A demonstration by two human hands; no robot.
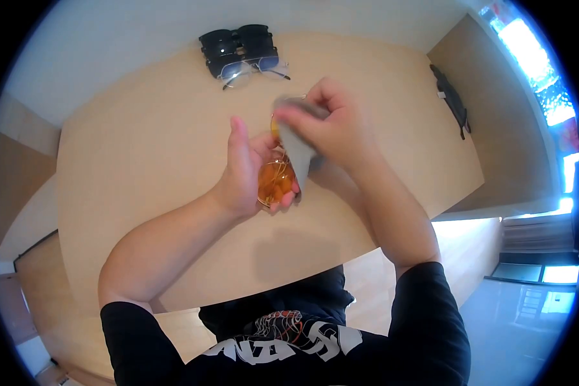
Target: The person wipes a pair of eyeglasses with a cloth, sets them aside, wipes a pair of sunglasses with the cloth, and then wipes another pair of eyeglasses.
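Observation:
Orange-tinted glasses with a thin gold frame [276, 183] rest in my left hand [242, 168], whose fingers curl under the lower lens while the thumb points up. My right hand [331, 125] pinches a grey cloth [296, 145] between thumb and fingers, close to the upper lens. The cloth is blurred and hangs down beside the glasses, covering part of them. Both hands are above the table, near its middle. Whether the cloth presses on the lens I cannot tell.
At the table's [141, 141] far side lie black sunglasses [238, 45] and, just in front of them, clear glasses with a thin metal frame [254, 69]. A dark, narrow strap-like object [451, 101] lies near the right edge by a wooden panel [473, 71].

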